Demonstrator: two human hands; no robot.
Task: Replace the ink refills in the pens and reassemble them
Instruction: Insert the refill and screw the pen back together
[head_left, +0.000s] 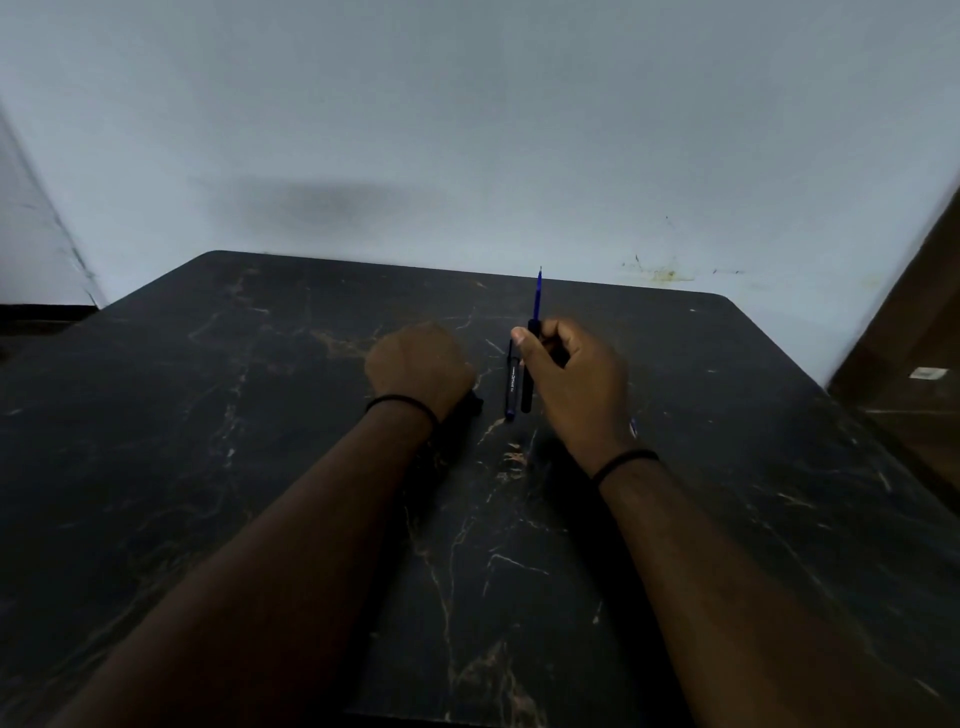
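My right hand (569, 374) grips a black pen barrel (528, 389) above the table, thumb pressed on its upper part. A blue ink refill (538, 293) sticks up out of the barrel's top, tip pointing away from me. Just left of it a second dark pen (511, 385) with white lettering and a blue end lies on the black marble table (260, 415). My left hand (418, 364) rests knuckles-up on the table with its fingers curled under and hidden. A small dark piece (476, 404) pokes out from under its heel.
A small blue-and-white bit (634, 427) shows beside my right wrist. The table's far edge meets a pale wall (467, 130). A brown wooden surface (909, 338) stands at the right. Both wrists wear thin black bands.
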